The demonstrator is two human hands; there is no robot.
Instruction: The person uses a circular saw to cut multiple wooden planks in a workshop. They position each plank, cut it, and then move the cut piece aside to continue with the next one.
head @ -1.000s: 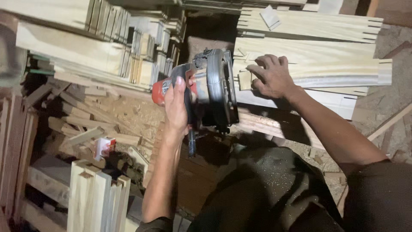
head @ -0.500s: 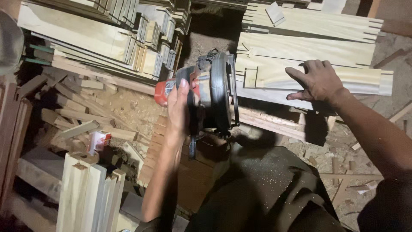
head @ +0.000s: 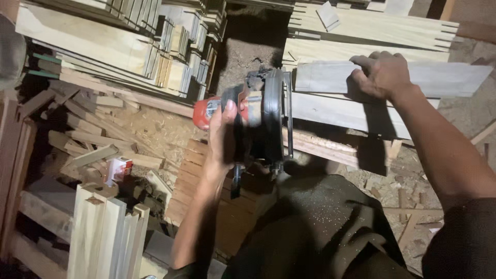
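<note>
My left hand (head: pixel 223 135) grips the red handle of a circular saw (head: pixel 258 116) with a black guard. The saw sits just left of the end of a pale wooden plank (head: pixel 330 77). My right hand (head: pixel 381 73) presses down on that plank, fingers spread over its top face. The plank lies on a stack of similar pale boards (head: pixel 361 31) with notched ends. My dark trousers (head: pixel 315 227), dusted with sawdust, fill the lower middle.
Stacked notched planks (head: pixel 103 41) lie at the upper left. Loose offcuts and sawdust (head: pixel 103 150) cover the floor at the left, with a small red and white box (head: pixel 119 169) among them. Upright pale pieces (head: pixel 106 232) stand at the lower left.
My right hand has slid to the right along the boards and now rests on a plank pulled up on top. The saw stays in my left hand.
</note>
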